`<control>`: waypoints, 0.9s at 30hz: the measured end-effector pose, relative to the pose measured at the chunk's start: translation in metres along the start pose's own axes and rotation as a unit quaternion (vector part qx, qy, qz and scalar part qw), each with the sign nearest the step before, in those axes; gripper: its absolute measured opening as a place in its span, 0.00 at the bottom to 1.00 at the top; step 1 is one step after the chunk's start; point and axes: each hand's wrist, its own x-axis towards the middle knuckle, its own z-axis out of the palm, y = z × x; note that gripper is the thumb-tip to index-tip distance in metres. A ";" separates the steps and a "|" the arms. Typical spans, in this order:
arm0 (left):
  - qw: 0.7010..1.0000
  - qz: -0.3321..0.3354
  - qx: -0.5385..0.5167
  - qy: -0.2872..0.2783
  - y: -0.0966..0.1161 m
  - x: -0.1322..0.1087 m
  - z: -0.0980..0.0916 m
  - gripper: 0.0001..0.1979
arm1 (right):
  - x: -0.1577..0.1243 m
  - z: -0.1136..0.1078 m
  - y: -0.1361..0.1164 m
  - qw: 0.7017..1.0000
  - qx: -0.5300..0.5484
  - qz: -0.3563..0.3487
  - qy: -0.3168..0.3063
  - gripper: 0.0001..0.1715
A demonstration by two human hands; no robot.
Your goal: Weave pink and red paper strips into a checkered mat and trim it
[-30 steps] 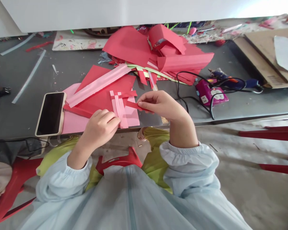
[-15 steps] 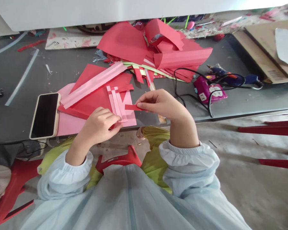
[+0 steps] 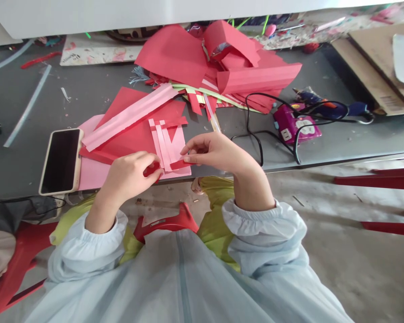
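A red paper strip (image 3: 180,164) lies low across several narrow pink paper strips (image 3: 164,146), passing at least partly beneath them. My right hand (image 3: 215,151) pinches its right end between thumb and fingers. At the left side, my left hand (image 3: 129,175) is closed, with red paper showing between thumb and forefinger; it looks like the same strip's other end. Under the strips is a pink sheet (image 3: 179,140), and another short red strip (image 3: 181,120) crosses their top. A larger red sheet (image 3: 121,114) and a folded pink strip (image 3: 131,115) lie just behind my left hand.
A phone (image 3: 59,161) rests left of the papers. Red paper pieces (image 3: 175,56) are heaped behind. To the right are a purple power socket box (image 3: 294,123), its black cable (image 3: 261,134), a glue gun (image 3: 333,107) and cardboard (image 3: 373,76). A red stool (image 3: 168,224) shows below the table edge.
My right hand has moved down and slightly left with the red strip, which now lies at the lower part of the pink strips. My left hand has shifted slightly left, and red paper now shows in its fingers.
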 end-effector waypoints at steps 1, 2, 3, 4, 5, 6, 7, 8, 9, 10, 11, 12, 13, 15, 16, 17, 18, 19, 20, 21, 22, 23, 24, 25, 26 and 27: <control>1.000 0.002 0.005 -0.002 0.000 0.000 0.001 0.09 | 0.000 0.000 0.000 1.000 0.004 0.001 0.000 0.11; 1.000 0.005 0.010 -0.001 -0.001 0.000 0.002 0.11 | -0.001 0.000 0.000 1.000 0.008 0.002 0.000 0.11; 1.000 0.007 0.015 0.001 -0.001 0.000 0.003 0.12 | -0.001 0.000 0.000 1.000 0.011 0.002 0.000 0.12; 1.000 0.011 0.022 0.006 -0.001 0.000 0.004 0.13 | -0.001 0.000 0.000 1.000 0.015 0.003 0.000 0.12; 0.999 0.015 0.030 0.012 -0.002 0.000 0.005 0.14 | -0.001 0.000 0.000 1.000 0.020 0.004 -0.001 0.12; 0.999 0.020 0.039 0.018 -0.002 0.000 0.006 0.14 | -0.001 0.001 0.000 1.000 0.024 0.005 -0.003 0.12; 0.998 0.024 0.049 0.025 -0.002 0.000 0.007 0.14 | -0.001 0.001 0.000 1.000 0.028 0.006 -0.004 0.12; 0.997 0.029 0.059 0.030 -0.002 -0.001 0.008 0.13 | -0.001 0.002 0.000 0.999 0.032 0.008 -0.004 0.12; 0.996 0.035 0.070 0.036 -0.002 -0.001 0.009 0.12 | -0.001 0.003 0.000 0.999 0.036 0.010 -0.006 0.12; 0.995 0.039 0.080 0.040 -0.001 -0.001 0.010 0.11 | -0.001 0.004 -0.001 0.999 0.041 0.011 -0.009 0.12; 0.994 0.043 0.091 0.045 -0.001 -0.001 0.011 0.10 | -0.001 0.004 -0.002 0.999 0.048 0.010 -0.013 0.11; 0.992 0.048 0.101 0.051 -0.001 -0.001 0.011 0.11 | -0.001 0.005 -0.003 0.998 0.057 0.008 -0.018 0.11; 0.991 0.053 0.109 0.059 0.000 -0.001 0.012 0.11 | 0.000 0.006 -0.004 0.997 0.069 0.002 -0.023 0.11; 0.989 0.061 0.118 0.070 0.000 -0.001 0.013 0.10 | 0.000 0.008 -0.008 0.995 0.098 -0.013 -0.029 0.11; 0.988 0.064 0.120 0.074 0.001 -0.001 0.013 0.10 | 0.000 0.009 -0.009 0.993 0.112 -0.021 -0.031 0.12; 0.987 0.066 0.121 0.076 0.001 -0.001 0.013 0.09 | 0.001 0.011 -0.010 0.991 0.124 -0.029 -0.032 0.12; 0.987 0.066 0.122 0.076 0.001 -0.001 0.013 0.09 | 0.002 0.012 -0.011 0.990 0.132 -0.035 -0.033 0.12; 0.988 0.065 0.122 0.076 0.001 -0.001 0.013 0.09 | 0.003 0.014 -0.012 0.990 0.134 -0.038 -0.034 0.11; 0.988 0.064 0.122 0.075 0.001 0.000 0.014 0.10 | 0.004 0.015 -0.011 0.990 0.129 -0.039 -0.033 0.11; 0.988 0.063 0.121 0.074 0.001 0.000 0.014 0.10 | 0.005 0.017 -0.011 0.992 0.119 -0.037 -0.032 0.10; 0.988 0.062 0.120 0.072 0.001 0.000 0.014 0.10 | 0.006 0.018 -0.009 0.994 0.104 -0.035 -0.031 0.09; 0.988 0.062 0.121 0.069 0.000 0.000 0.014 0.11 | 0.008 0.019 -0.008 0.995 0.085 -0.031 -0.030 0.08; 0.988 0.063 0.121 0.068 0.000 0.000 0.014 0.11 | 0.009 0.019 -0.006 0.997 0.065 -0.027 -0.028 0.08; 0.988 0.064 0.123 0.065 0.000 0.000 0.014 0.12 | 0.010 0.020 -0.004 0.998 0.045 -0.025 -0.028 0.07; 0.988 0.065 0.123 0.062 0.000 0.000 0.014 0.13 | 0.011 0.020 -0.002 0.999 0.026 -0.023 -0.026 0.08; 0.988 0.066 0.124 0.060 -0.001 0.000 0.015 0.13 | 0.011 0.020 0.000 0.999 0.007 -0.023 -0.022 0.07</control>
